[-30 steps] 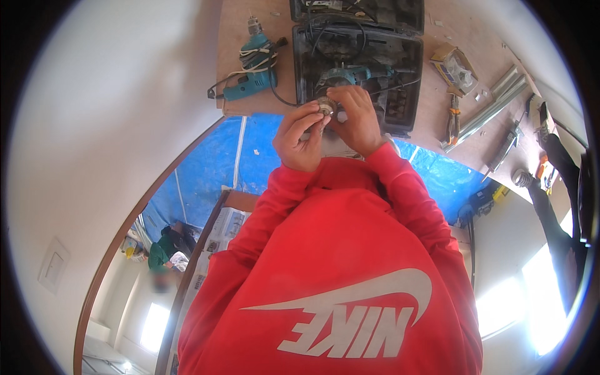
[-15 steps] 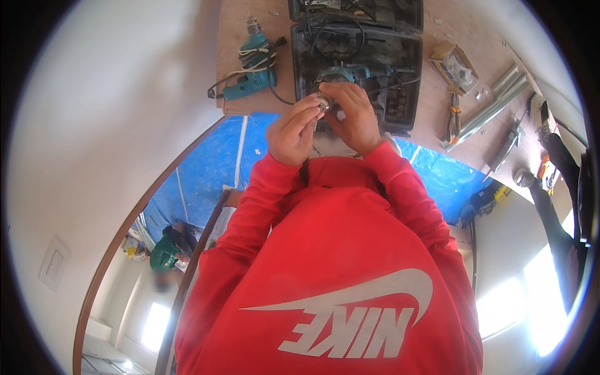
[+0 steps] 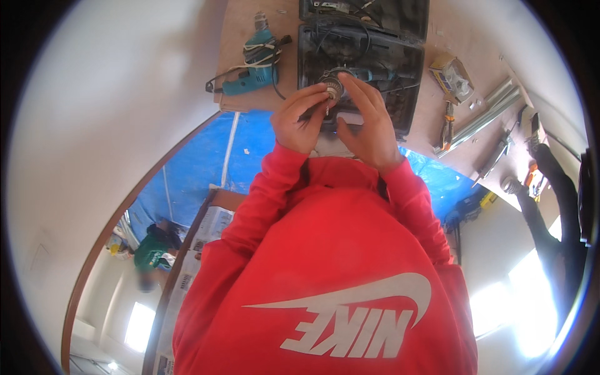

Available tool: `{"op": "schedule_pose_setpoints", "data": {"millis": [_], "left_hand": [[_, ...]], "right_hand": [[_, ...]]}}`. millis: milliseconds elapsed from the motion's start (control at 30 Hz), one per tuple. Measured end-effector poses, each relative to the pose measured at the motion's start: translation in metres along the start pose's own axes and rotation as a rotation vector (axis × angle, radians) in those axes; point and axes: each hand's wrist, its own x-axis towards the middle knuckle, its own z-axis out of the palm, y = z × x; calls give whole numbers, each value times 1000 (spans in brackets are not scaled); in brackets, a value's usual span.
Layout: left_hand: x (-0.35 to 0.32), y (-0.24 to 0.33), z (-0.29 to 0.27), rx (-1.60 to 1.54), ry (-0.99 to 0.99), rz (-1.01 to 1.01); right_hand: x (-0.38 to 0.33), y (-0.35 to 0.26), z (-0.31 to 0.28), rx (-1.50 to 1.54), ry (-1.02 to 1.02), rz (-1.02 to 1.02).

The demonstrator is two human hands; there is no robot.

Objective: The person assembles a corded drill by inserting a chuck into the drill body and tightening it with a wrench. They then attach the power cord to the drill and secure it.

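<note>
A teal corded drill (image 3: pixel 377 75) lies over the black tool case, its metal chuck (image 3: pixel 333 88) toward me. My left hand (image 3: pixel 299 120) is closed, fingertips and thumb pinching the chuck's front end. A short thin tip (image 3: pixel 327 110) sticks out just below it; whether this is a drill bit, I cannot tell. My right hand (image 3: pixel 372 125) is open on the other side of the chuck. Its fingers stretch past the chuck, close to or touching its rim, while the thumb stands apart below.
Under the drill is the open tool case (image 3: pixel 409 112). A second teal drill (image 3: pixel 253 78) with its cord wrapped lies left on the wooden table (image 3: pixel 284 12). To the right are a small carton (image 3: pixel 451 78), pliers (image 3: pixel 447 128) and metal channels (image 3: pixel 481 119). Another person (image 3: pixel 153 253) crouches at lower left.
My right hand has opened, its thumb moving away from the chuck, which now shows more. My left fingers remain at the chuck. The view has shifted slightly.
</note>
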Motion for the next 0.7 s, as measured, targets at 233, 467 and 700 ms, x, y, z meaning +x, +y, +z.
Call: {"op": "schedule_pose_setpoints", "data": {"millis": [233,467,700], "left_hand": [[4,2,-5,-17,-18,13],[1,-14,-9,152,-80,121],[-8,-22,12,-79,-130,41]], "right_hand": [[5,-7,12,-72,45,-130],[-2,4,24,-149,134,-245],[-12,-4,31,-157,232,-70]]}}
